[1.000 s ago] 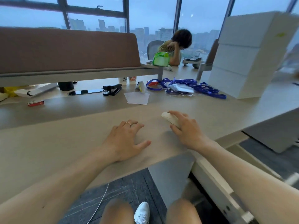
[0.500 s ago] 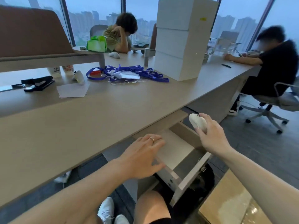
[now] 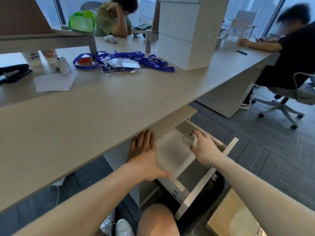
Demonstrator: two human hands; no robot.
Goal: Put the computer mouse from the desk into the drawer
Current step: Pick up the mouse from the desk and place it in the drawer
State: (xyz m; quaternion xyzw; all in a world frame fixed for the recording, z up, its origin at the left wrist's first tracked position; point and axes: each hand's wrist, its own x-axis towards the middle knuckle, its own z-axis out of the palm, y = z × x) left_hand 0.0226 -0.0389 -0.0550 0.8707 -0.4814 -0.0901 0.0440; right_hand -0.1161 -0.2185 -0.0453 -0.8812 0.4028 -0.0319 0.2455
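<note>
The white computer mouse (image 3: 188, 140) is held in my right hand (image 3: 203, 149), just above the pale inside of the open drawer (image 3: 172, 154), which is pulled out from under the beige desk (image 3: 85, 116). My left hand (image 3: 144, 154), a ring on one finger, lies flat with fingers spread by the drawer's left side, its fingertips under the desk edge. The drawer's white front panel (image 3: 207, 178) points toward my knee.
On the desk lie blue lanyards (image 3: 129, 61), white paper sheets (image 3: 54, 81), a black stapler (image 3: 14, 72) and stacked white boxes (image 3: 185, 33). One person sits at the far side, another on an office chair (image 3: 288, 99) at right. A brown box (image 3: 233, 217) stands at the lower right.
My right hand carried the mouse off the desk and down to the open drawer. My left hand left the desktop and moved to the drawer's left side under the desk edge.
</note>
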